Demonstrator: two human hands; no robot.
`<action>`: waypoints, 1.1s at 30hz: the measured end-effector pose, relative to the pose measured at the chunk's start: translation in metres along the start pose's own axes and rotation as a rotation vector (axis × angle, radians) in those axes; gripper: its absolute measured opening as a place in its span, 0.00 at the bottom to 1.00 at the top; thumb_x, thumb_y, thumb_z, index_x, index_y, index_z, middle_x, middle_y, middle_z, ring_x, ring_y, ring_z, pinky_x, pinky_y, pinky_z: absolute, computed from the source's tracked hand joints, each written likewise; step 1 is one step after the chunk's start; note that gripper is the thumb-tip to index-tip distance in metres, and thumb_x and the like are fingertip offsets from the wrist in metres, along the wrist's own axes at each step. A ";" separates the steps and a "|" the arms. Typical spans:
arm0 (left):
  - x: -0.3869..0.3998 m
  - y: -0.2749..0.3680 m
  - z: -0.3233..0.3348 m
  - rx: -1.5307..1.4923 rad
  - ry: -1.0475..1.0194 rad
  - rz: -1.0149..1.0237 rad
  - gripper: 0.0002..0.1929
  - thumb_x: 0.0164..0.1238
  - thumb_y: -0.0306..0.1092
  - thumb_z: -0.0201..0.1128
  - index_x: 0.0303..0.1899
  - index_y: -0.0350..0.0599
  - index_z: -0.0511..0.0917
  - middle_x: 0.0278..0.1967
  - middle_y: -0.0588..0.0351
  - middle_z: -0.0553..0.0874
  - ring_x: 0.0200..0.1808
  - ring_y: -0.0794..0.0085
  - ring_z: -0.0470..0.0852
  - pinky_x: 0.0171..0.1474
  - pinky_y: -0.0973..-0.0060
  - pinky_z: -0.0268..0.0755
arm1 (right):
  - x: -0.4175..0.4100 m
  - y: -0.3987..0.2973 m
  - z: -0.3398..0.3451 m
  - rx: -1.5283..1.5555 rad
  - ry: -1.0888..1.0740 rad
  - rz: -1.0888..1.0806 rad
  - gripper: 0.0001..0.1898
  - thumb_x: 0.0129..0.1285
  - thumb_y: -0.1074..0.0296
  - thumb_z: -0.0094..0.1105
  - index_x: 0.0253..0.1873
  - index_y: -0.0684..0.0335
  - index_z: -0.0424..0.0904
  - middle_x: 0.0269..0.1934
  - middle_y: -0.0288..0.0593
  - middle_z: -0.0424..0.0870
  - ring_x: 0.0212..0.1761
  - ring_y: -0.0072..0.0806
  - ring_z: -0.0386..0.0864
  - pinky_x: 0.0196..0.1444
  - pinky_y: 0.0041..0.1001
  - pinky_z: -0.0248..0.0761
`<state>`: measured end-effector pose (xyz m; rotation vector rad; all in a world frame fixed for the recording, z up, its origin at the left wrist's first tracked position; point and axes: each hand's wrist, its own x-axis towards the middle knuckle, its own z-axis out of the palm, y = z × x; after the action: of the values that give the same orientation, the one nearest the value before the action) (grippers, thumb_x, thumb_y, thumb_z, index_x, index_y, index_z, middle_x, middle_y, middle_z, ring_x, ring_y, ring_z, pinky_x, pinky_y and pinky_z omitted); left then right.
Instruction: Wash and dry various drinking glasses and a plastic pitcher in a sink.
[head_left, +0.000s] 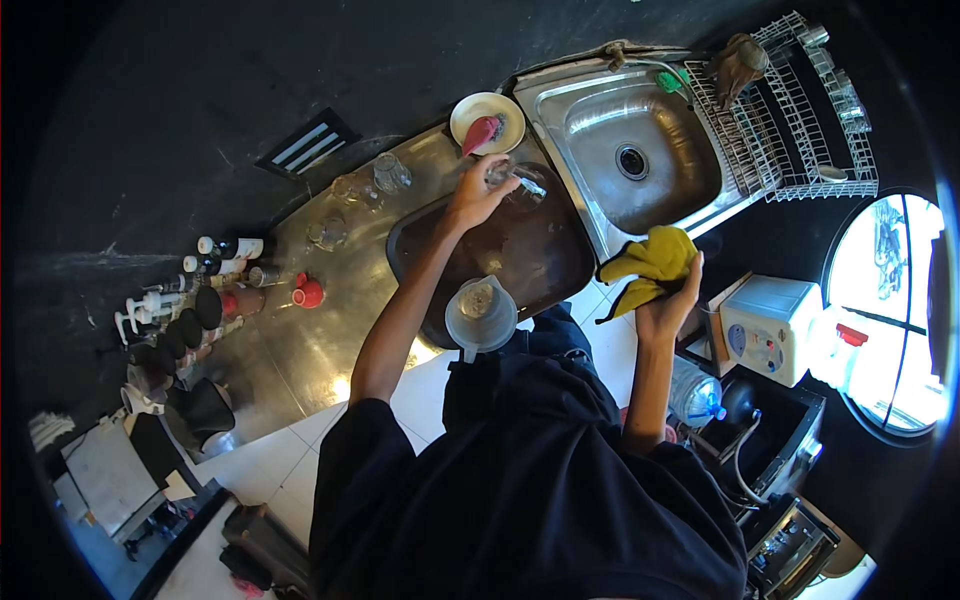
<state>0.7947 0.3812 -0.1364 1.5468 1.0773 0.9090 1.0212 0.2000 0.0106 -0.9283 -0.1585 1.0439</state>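
My left hand (478, 193) grips a clear drinking glass (501, 172) over the far part of a dark brown tray (517, 232). Another clear, shiny piece (534, 189) shows beside the fingers; whether it belongs to the same glass I cannot tell. A translucent plastic measuring jug (480, 315) stands at the tray's near edge. To the right, my right hand (670, 307) holds a yellow cloth (660, 255) with dark edging, close to the front of the steel sink (637, 142). Beyond my left hand, a pale plate (506, 105) carries a pink cloth-like item (480, 136).
Clear glasses (391, 174) and a red cup (307, 291) stand on the steel counter (300, 345). Several bottles (232, 247) line the wall at left. Right of the sink sits a white wire dish rack (795, 112). A white appliance (772, 330) and a water bottle (696, 394) are at right.
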 end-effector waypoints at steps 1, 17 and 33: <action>-0.001 0.006 -0.003 0.010 -0.001 0.004 0.25 0.59 0.38 0.70 0.57 0.40 0.73 0.43 0.48 0.85 0.48 0.66 0.84 0.52 0.71 0.74 | 0.001 0.005 0.004 0.018 -0.015 0.029 0.25 0.72 0.48 0.46 0.57 0.67 0.72 0.50 0.49 0.80 0.51 0.39 0.79 0.57 0.36 0.69; -0.079 0.229 -0.001 -0.991 0.376 0.172 0.20 0.69 0.40 0.56 0.57 0.40 0.66 0.44 0.49 0.80 0.46 0.58 0.82 0.53 0.64 0.75 | -0.062 0.002 0.149 -0.978 -0.960 -0.290 0.29 0.49 0.70 0.66 0.58 0.69 0.70 0.48 0.47 0.78 0.51 0.35 0.75 0.55 0.32 0.67; -0.087 0.234 -0.016 -0.903 0.368 0.608 0.24 0.67 0.40 0.57 0.60 0.42 0.63 0.48 0.44 0.76 0.53 0.56 0.78 0.61 0.59 0.67 | -0.084 0.038 0.171 -0.345 -0.528 -0.230 0.09 0.63 0.70 0.65 0.44 0.67 0.80 0.37 0.34 0.83 0.36 0.16 0.78 0.40 0.19 0.71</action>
<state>0.7974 0.2804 0.0921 0.9300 0.2812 1.8346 0.8625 0.2388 0.1154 -0.8956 -0.8872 1.0437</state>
